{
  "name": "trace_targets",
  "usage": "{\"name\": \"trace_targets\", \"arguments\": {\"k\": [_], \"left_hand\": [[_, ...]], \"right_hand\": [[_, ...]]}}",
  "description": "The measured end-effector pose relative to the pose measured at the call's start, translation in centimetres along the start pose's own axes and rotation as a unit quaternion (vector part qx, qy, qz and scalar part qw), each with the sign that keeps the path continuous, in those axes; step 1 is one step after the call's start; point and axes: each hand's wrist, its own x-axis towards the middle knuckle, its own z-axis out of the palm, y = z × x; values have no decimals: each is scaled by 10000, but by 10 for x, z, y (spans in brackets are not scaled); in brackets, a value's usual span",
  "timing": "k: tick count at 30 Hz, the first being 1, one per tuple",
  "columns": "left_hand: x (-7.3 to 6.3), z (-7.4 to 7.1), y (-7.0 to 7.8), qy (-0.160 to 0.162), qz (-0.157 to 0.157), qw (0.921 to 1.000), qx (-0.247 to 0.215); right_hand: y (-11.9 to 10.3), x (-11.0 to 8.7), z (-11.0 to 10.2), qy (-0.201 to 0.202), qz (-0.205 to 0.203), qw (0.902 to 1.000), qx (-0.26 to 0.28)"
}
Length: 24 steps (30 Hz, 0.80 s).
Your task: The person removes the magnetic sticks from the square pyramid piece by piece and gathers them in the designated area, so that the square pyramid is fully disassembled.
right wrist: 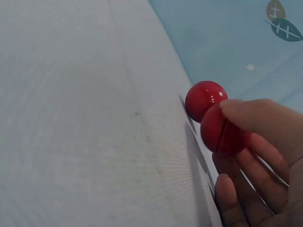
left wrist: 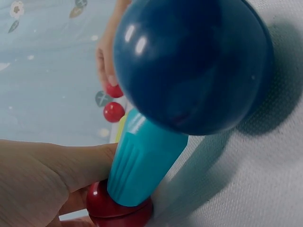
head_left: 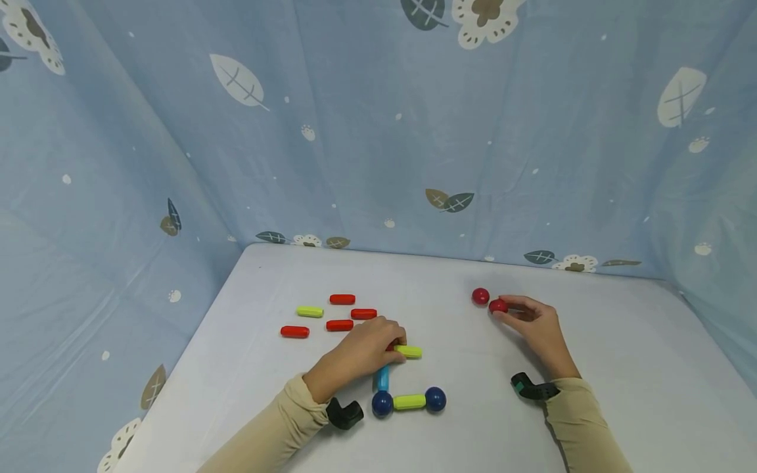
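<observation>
On the right side of the table, my right hand (head_left: 537, 330) pinches a red ball (right wrist: 225, 130) between thumb and fingers. Just beside it lies a second red ball (head_left: 480, 296). My left hand (head_left: 365, 349) grips another red ball (left wrist: 120, 213), mostly covered by the fingers in the head view. From that ball a light blue rod (head_left: 383, 379) runs to a dark blue ball (head_left: 382, 404), and a yellow-green rod (head_left: 409, 352) sticks out rightward. A second yellow-green rod (head_left: 409, 402) links the dark blue ball to another dark blue ball (head_left: 435, 399).
Several loose red rods (head_left: 340, 325) and a yellow-green rod (head_left: 310, 311) lie beyond the left hand. The white tabletop (head_left: 461, 433) ends at a blue patterned curtain (head_left: 367, 157) behind and at the sides. Each wrist wears a black device (head_left: 345, 414).
</observation>
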Motion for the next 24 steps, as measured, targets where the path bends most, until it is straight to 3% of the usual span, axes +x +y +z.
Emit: {"name": "trace_targets", "arguments": {"k": [24], "left_hand": [[0, -1, 1, -33, -38, 10000, -27]], "right_hand": [[4, 2, 5, -23, -175, 9995, -265]]}}
